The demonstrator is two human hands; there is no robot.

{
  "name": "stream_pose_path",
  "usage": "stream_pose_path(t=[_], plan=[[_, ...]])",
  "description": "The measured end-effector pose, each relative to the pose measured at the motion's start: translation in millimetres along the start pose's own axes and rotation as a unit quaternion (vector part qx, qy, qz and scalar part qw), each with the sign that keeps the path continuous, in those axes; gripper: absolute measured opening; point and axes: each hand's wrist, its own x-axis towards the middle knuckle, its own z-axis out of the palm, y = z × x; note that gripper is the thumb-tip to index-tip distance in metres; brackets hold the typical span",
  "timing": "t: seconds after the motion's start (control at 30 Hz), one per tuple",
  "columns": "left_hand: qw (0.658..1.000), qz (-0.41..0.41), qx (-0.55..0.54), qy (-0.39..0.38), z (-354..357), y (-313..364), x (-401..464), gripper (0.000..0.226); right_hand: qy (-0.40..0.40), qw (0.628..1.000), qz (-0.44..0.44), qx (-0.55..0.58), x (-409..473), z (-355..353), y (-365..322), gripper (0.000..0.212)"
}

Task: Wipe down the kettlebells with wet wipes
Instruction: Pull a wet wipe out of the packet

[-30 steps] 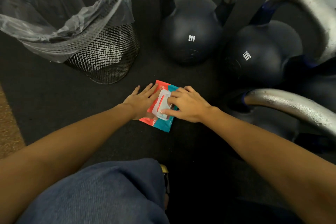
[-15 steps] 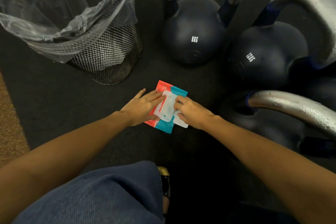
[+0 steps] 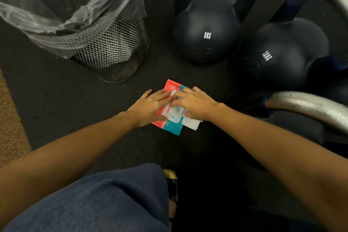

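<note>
A red and teal wet wipes pack lies on the black floor mat in front of me. Its white lid flap is folded open toward the lower right. My left hand presses flat on the pack's left half and holds it down. My right hand covers the opening, its fingertips meeting those of the left; what they touch is hidden. Beyond stand a dark kettlebell marked 8KG and one marked 12KG. A third kettlebell's wet-looking steel handle juts in at right.
A black mesh waste bin with a clear plastic liner stands at the back left, near the pack. A brown floor strip runs along the left edge. My knee in blue cloth fills the bottom.
The white lid, shut a second ago, has been flipped open to the right. My right hand then moved back over the opening. The left hand stayed pressed on the pack.
</note>
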Motion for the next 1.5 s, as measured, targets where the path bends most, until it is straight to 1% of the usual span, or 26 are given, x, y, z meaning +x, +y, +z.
stream_pose_path(t=[0.07,0.2,0.33,0.4,0.57,0.7,0.77,0.83,0.93,1.07,1.17,1.27,1.33,1.37,1.4,1.47,1.5], plan=[[1.0,-0.001,0.001,0.0,1,0,0,0.08,0.007,1.0,0.005,-0.018,0,3,-1,0.051],[1.0,-0.009,-0.007,-0.009,0,0,0,0.082,0.017,1.0,0.021,-0.015,4,4,-8,0.043],[1.0,-0.011,-0.018,-0.012,-1,1,-1,0.081,0.016,1.0,0.009,-0.001,2,4,-6,0.041],[1.0,-0.01,-0.018,-0.012,-1,1,-1,0.081,0.01,1.0,-0.006,-0.013,-1,4,-4,0.042],[1.0,-0.009,-0.001,-0.011,-2,2,-3,0.08,0.023,0.998,-0.014,-0.054,4,5,-8,0.031],[1.0,-0.015,0.014,-0.008,-1,3,-4,0.078,0.028,1.0,0.005,0.0,7,5,-5,0.031],[0.999,-0.02,0.036,-0.011,-1,3,-3,0.077,0.042,0.998,0.017,0.046,6,3,-2,0.034],[0.998,-0.022,0.059,-0.008,-1,2,-2,0.076,0.063,0.995,0.024,0.076,3,-1,1,0.033],[0.998,-0.029,0.064,0.002,-2,4,0,0.074,0.082,0.992,0.038,0.094,-3,-5,3,0.031],[0.998,-0.044,0.041,0.011,-6,10,0,0.07,0.092,0.989,0.068,0.094,-8,-6,3,0.028],[0.998,-0.063,0.009,0.0,-9,13,0,0.064,0.121,0.981,0.088,0.127,-10,-12,3,0.027],[0.997,-0.078,-0.029,-0.002,-13,13,0,0.066,0.157,0.97,0.094,0.163,-14,-23,0,0.029],[0.993,-0.078,-0.087,0.012,-15,14,-2,0.071,0.17,0.96,0.099,0.198,-15,-29,-3,0.027],[0.987,-0.08,-0.137,0.022,-17,14,-2,0.074,0.174,0.958,0.094,0.208,-16,-32,-3,0.025],[0.975,-0.087,-0.204,0.031,-20,14,-2,0.075,0.174,0.958,0.088,0.209,-15,-34,-3,0.024],[0.93,-0.107,-0.35,0.038,-29,15,-2,0.071,0.165,0.961,0.082,0.204,-14,-36,-1,0.025],[0.908,-0.108,-0.404,0.04,-34,16,-2,0.069,0.163,0.96,0.088,0.212,-13,-37,0,0.026]])
